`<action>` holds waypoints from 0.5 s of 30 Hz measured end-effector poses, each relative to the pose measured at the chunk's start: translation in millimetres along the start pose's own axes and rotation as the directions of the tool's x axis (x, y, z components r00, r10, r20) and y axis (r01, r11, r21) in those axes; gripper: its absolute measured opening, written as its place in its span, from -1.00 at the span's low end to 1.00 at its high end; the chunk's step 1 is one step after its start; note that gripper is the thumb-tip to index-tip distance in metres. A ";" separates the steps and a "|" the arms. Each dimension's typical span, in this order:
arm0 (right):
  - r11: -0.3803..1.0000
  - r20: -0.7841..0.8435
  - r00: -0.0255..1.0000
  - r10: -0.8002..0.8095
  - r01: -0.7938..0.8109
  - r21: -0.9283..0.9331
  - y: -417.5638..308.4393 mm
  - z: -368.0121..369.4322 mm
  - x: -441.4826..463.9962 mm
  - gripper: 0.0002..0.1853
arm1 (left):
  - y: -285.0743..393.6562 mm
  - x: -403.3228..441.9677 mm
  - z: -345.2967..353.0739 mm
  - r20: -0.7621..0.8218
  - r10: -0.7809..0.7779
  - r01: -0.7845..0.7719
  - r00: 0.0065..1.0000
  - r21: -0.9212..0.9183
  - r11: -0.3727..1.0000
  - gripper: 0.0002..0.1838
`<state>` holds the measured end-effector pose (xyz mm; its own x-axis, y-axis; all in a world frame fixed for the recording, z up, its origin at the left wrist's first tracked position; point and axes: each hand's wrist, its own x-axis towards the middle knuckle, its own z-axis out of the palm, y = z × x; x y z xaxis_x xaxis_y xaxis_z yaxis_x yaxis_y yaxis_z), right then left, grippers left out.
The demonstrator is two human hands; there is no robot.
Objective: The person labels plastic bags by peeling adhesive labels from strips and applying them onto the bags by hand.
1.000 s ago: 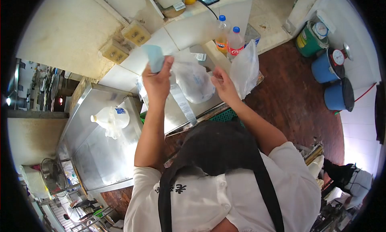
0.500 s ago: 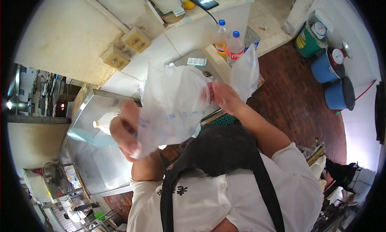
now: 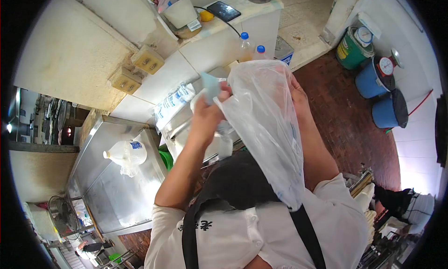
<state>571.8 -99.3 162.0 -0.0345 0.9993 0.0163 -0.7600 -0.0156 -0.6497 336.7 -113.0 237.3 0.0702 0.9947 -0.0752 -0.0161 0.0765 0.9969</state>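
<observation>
A clear plastic bag [image 3: 266, 115] hangs in front of my chest, its lower end reaching toward my apron strap. My right hand [image 3: 297, 94] grips the bag near its top; its fingers are partly behind the film. My left hand [image 3: 207, 113], beside the bag's left edge, is closed on a pale blue sheet [image 3: 211, 86] that sticks up above the fingers. Whether these fingers also touch the bag I cannot tell. Behind my left hand lies a white package with blue print [image 3: 172, 106].
A white jug [image 3: 126, 152] stands on the steel counter [image 3: 107, 194] at left. Two bottles with blue caps [image 3: 244, 40] stand behind the bag. A phone [image 3: 224, 10] lies on the ledge. Blue buckets [image 3: 375, 80] and a green one [image 3: 351, 50] line the right wall.
My left hand has moved up and right with the pale blue sheet. My right hand has gone right and up, and the bag now hangs lengthwise from it. The white package has come into sight.
</observation>
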 end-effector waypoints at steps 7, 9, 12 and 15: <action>0.996 -0.240 0.971 0.005 -0.025 -0.080 6.6 -39.0 21.4 -0.67 | -140.0 71.8 38.0 0.460 -0.283 0.413 0.841 -0.210 0.887 -0.61; 0.982 -0.295 0.955 -0.015 -0.040 -0.182 10.2 -71.2 34.2 -0.70 | -154.4 81.1 59.2 0.436 -0.414 0.593 0.799 -0.459 0.661 -0.62; 0.909 -0.327 0.945 -0.019 -0.120 -0.399 19.8 -119.3 47.9 -0.70 | -141.8 94.0 86.7 0.419 -0.257 0.458 0.871 -0.500 0.735 -0.64; 0.800 -0.306 0.951 -0.046 -0.148 -0.581 31.6 -145.7 47.6 -0.65 | -176.3 112.8 92.4 0.392 -0.278 0.468 0.877 -0.567 0.678 -0.66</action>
<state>640.7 -47.1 31.5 0.2011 0.9615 -0.1871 -0.2257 -0.1403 -0.9640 439.6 -20.6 55.0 0.4566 0.8241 -0.3351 -0.5434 0.5566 0.6284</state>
